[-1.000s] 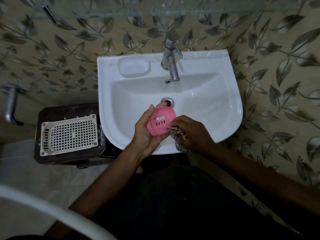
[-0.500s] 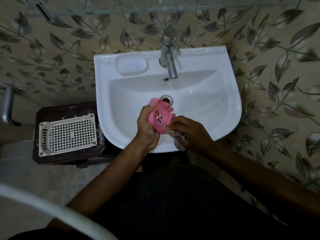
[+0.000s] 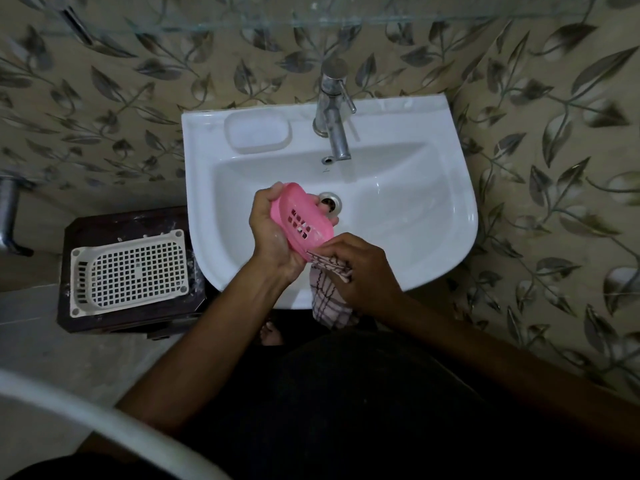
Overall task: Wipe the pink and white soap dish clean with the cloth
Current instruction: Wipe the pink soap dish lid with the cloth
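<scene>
While the left hand (image 3: 273,233) cupped the pink soap dish (image 3: 300,220) over the basin of the white sink (image 3: 398,209), its grip was closed around the dish's edges, thumb on the far rim and fingertips showing past the right side. The dish was tilted, with its slotted face turned up toward the camera and its near end low. At that near end the right hand (image 3: 360,271) pressed a checked cloth (image 3: 329,292) against the dish's lower rim, the grip pinched shut on a bunched fold while the rest of the cloth hung down past the sink's front edge. Just beyond the dish lay the drain (image 3: 330,201), partly covered by it. A chrome tap (image 3: 334,116) stood at the back of the sink, and to its left a white tray (image 3: 257,131) rested on the sink's ledge. Left of the sink, a dark stool (image 3: 131,220) carried a white perforated basket (image 3: 130,271). Leaf-patterned tiles (image 3: 540,133) covered the wall behind.
</scene>
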`<state>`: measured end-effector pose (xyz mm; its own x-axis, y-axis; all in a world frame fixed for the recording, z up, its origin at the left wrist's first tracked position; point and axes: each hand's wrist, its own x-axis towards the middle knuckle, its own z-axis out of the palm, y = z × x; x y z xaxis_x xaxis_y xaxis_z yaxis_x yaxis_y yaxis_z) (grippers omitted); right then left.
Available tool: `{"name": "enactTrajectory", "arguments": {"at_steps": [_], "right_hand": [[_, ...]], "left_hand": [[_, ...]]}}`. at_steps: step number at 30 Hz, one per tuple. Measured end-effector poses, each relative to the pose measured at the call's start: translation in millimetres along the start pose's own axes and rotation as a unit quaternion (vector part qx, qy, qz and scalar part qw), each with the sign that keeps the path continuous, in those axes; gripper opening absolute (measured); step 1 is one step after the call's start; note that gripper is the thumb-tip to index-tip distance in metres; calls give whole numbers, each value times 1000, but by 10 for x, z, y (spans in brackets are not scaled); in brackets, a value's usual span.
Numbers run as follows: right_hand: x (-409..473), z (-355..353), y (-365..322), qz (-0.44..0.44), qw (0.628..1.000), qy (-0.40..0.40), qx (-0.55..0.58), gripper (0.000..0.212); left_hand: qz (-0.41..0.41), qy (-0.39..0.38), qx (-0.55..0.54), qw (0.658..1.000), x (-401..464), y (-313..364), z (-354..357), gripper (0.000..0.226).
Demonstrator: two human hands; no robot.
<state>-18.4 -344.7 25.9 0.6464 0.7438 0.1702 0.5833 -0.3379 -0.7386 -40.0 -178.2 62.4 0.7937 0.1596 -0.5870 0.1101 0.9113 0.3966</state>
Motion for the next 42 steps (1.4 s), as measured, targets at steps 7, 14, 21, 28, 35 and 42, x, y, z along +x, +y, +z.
{"name": "enactTrajectory", "arguments": {"at_steps": [7, 14, 21, 28, 35, 42], "right_hand": [[82, -165, 67, -69, 992, -50, -95, 35], [107, -29, -111, -69, 991, -84, -77, 42], [56, -31, -61, -46, 996, -59, -38, 42], [155, -209, 214, -130, 984, -80, -91, 48], [128, -118, 51, -88, 991, -71, -77, 45], [219, -159, 109, -180, 970, -44, -158, 34]], "left_hand": [[-69, -4, 71, 995, -42, 160, -123, 91], [64, 19, 105, 992, -204, -250, -218, 67], [62, 57, 86, 993, -168, -292, -198, 65], [5, 30, 155, 987, -158, -186, -165, 78], [-26, 44, 149, 988, -115, -79, -171, 84], [-52, 3, 111, 993, -154, 103, -227, 72]]}}
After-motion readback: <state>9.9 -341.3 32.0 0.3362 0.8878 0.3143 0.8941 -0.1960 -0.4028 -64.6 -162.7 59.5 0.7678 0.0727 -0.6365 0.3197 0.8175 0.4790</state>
